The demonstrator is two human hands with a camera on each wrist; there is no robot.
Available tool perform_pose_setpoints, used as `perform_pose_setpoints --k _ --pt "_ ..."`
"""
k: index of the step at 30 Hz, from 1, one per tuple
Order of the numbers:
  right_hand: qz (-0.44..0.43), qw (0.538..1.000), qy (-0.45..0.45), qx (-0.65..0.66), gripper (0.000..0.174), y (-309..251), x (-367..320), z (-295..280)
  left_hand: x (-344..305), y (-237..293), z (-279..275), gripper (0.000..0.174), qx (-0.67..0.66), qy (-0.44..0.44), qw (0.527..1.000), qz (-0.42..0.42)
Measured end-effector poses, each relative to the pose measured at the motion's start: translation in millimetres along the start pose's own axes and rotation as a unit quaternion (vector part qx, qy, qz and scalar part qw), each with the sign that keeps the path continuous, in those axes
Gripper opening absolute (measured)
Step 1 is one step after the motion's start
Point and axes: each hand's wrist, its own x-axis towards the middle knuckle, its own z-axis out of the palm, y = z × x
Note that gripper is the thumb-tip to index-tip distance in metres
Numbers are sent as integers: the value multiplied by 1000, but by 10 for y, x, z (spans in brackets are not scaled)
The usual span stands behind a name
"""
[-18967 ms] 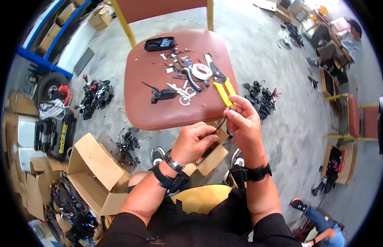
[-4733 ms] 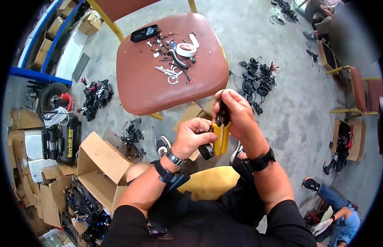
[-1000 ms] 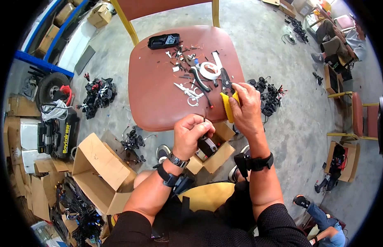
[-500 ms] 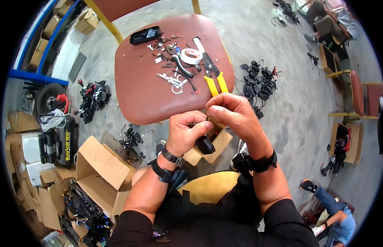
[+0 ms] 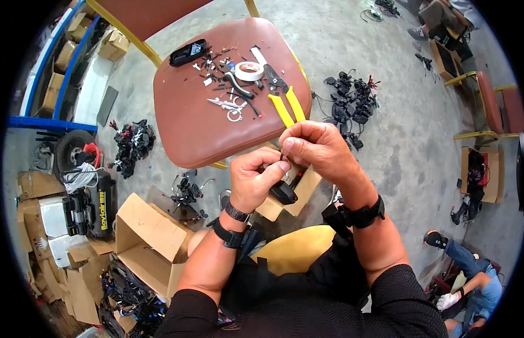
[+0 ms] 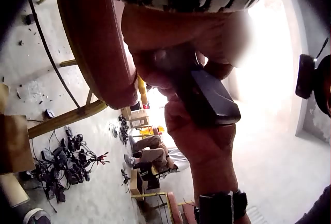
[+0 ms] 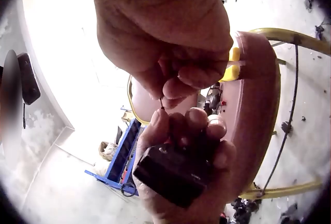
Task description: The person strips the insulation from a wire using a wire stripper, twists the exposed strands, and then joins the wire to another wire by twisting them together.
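My left hand (image 5: 251, 179) grips a small black plastic box (image 5: 283, 193), which also shows in the left wrist view as a smooth black case (image 6: 214, 100). From the top of that grip a short thin dark wire (image 7: 161, 103) sticks up, held at its base by my left thumb and finger. Thumb and fingertips of my right hand (image 5: 319, 149) pinch the wire's upper end. Just beyond the right hand, yellow-handled wire strippers (image 5: 286, 106) lie on the red chair seat (image 5: 188, 124).
On the seat lie white tape (image 5: 249, 71), scissors (image 5: 232, 108), black-handled pliers (image 5: 238, 87), a black tray (image 5: 187, 52) and small scraps. Heaps of black wired parts (image 5: 352, 104) sit on the floor. A cardboard box (image 5: 155, 236) stands at left; another person (image 5: 470, 287) sits at lower right.
The wire strippers, in my right hand 4.7 s ago, were set down on the seat about 1 s ago. My right hand has since come back to the left and pinched the wire.
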Motion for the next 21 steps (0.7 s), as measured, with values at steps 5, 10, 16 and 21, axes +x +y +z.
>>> perform_pose_setpoints --k 5,10,16,21 --pt "3 1000 6 1 14 13 38 35 4 10 -5 6 -12 21 1000 0" --pt "5 1000 16 -1 14 8 63 76 9 26 -35 6 -5 21 1000 14" --pt "0 1000 19 0 15 24 83 96 23 43 -60 7 10 21 999 27" --pt "-10 1000 26 9 16 60 82 111 18 39 -55 7 3 31 999 27"
